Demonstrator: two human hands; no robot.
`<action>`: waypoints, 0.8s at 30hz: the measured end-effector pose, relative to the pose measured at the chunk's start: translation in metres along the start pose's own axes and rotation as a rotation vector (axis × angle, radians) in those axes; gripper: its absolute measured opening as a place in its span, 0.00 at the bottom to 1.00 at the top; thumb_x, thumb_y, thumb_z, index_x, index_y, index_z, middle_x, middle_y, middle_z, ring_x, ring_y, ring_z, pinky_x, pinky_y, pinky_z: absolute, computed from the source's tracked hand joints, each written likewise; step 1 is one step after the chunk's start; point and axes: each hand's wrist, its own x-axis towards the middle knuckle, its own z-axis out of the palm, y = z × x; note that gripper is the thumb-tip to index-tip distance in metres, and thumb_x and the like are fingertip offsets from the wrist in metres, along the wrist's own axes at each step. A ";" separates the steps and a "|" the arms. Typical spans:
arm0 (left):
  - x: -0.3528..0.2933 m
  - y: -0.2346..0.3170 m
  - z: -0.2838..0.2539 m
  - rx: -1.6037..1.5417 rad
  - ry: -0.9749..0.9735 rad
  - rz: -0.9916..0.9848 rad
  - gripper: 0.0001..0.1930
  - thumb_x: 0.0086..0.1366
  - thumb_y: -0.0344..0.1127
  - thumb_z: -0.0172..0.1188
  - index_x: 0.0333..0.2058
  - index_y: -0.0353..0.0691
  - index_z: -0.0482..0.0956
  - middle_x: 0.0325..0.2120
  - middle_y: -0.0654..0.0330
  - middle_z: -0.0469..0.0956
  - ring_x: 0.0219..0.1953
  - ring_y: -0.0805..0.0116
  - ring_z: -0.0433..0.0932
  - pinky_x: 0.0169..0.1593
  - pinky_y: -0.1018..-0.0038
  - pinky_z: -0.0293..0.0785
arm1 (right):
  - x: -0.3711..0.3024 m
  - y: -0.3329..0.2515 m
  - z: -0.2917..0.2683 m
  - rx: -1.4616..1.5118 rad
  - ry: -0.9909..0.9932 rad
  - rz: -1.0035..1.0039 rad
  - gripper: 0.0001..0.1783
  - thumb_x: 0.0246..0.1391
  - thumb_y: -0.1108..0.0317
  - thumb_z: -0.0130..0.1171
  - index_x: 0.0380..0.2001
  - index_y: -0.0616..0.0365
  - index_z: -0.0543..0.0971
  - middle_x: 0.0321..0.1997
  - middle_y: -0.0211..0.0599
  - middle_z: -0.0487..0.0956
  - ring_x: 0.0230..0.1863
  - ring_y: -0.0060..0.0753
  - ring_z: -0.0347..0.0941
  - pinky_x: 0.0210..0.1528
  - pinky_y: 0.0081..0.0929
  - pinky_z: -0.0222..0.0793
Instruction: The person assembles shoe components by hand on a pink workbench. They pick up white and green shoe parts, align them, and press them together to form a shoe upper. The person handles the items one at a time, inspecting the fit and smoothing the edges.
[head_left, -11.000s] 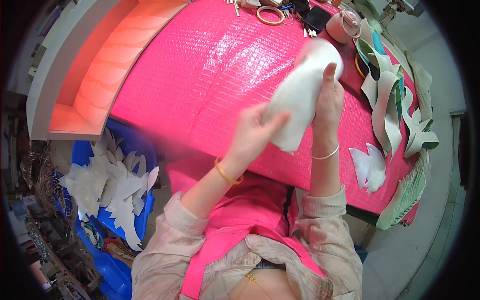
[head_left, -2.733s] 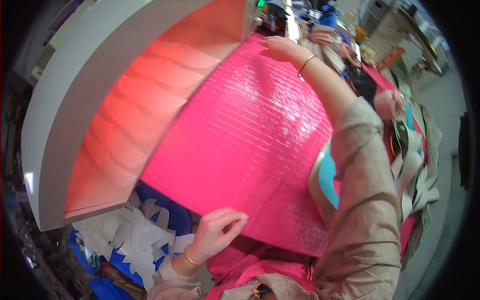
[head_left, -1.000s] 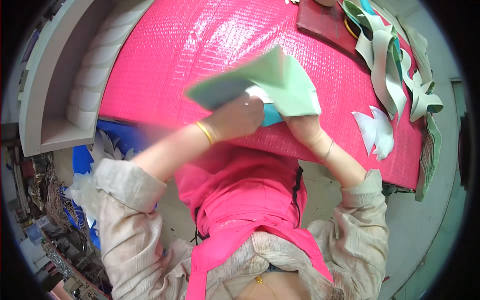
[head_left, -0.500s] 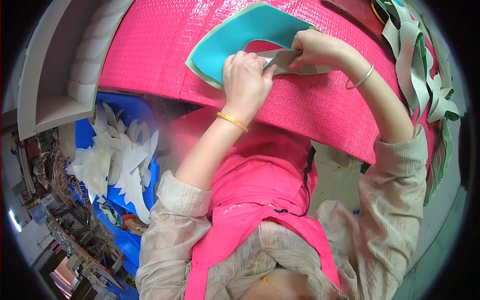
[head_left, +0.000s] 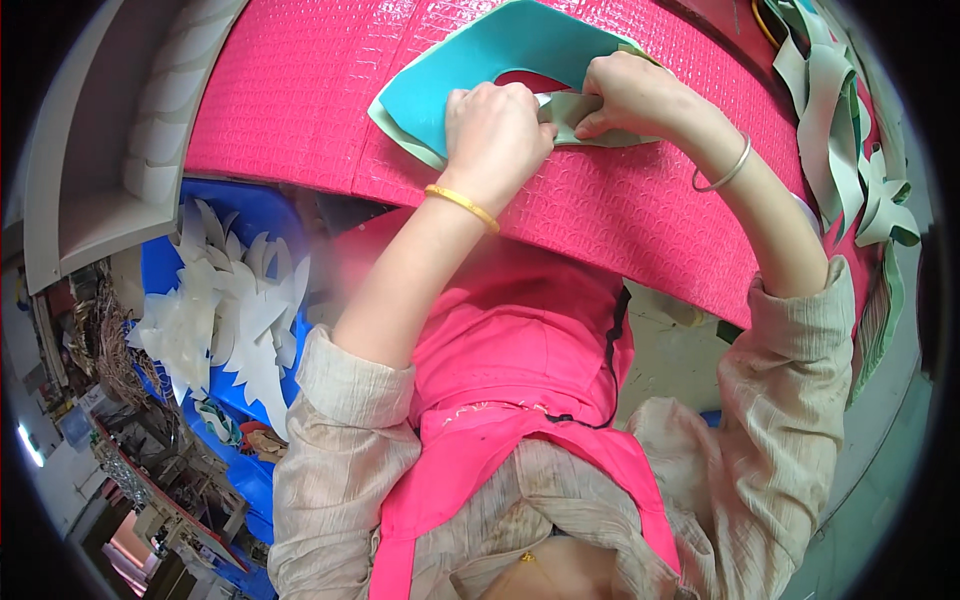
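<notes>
A curved, U-shaped sheet (head_left: 430, 80), teal on top with a pale green edge, lies on a pink table. Its near part is turned up into a pale strip (head_left: 570, 112) between my hands. My left hand (head_left: 497, 130) is closed, knuckles up, over the left end of this strip, and it hides part of the sheet's inner edge. At the strip's right end, the thumb and bent fingers of my right hand (head_left: 635, 98) pinch the material. A yellow bangle is on my left wrist, a silvery one on my right.
The pink textured table cover (head_left: 290, 100) ends in a near edge before my pink apron (head_left: 500, 350). Left below it, a blue bin (head_left: 165, 255) holds white curved scraps (head_left: 240, 320). A grey shelf box (head_left: 100, 190) stands far left. Pale green strips (head_left: 830, 120) hang at the right.
My left hand has closed further over the strip, and its fingers are now tucked under. The right hand keeps its pinch. The sheet has hardly shifted.
</notes>
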 end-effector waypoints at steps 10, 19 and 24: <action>0.002 0.006 -0.005 0.184 -0.057 0.085 0.11 0.47 0.40 0.64 0.22 0.37 0.78 0.20 0.51 0.77 0.28 0.56 0.76 0.34 0.65 0.69 | -0.004 -0.008 0.002 -0.098 0.049 -0.019 0.17 0.32 0.61 0.68 0.28 0.58 0.80 0.28 0.43 0.79 0.33 0.40 0.76 0.38 0.33 0.72; -0.052 0.004 0.022 0.578 0.442 0.506 0.17 0.53 0.36 0.53 0.43 0.44 0.75 0.46 0.66 0.69 0.55 0.68 0.62 0.65 0.58 0.37 | -0.001 -0.009 0.011 -0.226 0.171 -0.145 0.10 0.33 0.67 0.63 0.21 0.61 0.80 0.24 0.48 0.78 0.29 0.44 0.77 0.32 0.34 0.73; -0.063 0.012 0.016 0.277 0.324 0.609 0.17 0.54 0.36 0.52 0.43 0.40 0.75 0.47 0.58 0.68 0.53 0.64 0.64 0.60 0.61 0.54 | -0.003 -0.012 0.006 -0.218 0.131 -0.161 0.08 0.33 0.68 0.63 0.20 0.60 0.80 0.23 0.46 0.78 0.28 0.42 0.77 0.31 0.33 0.73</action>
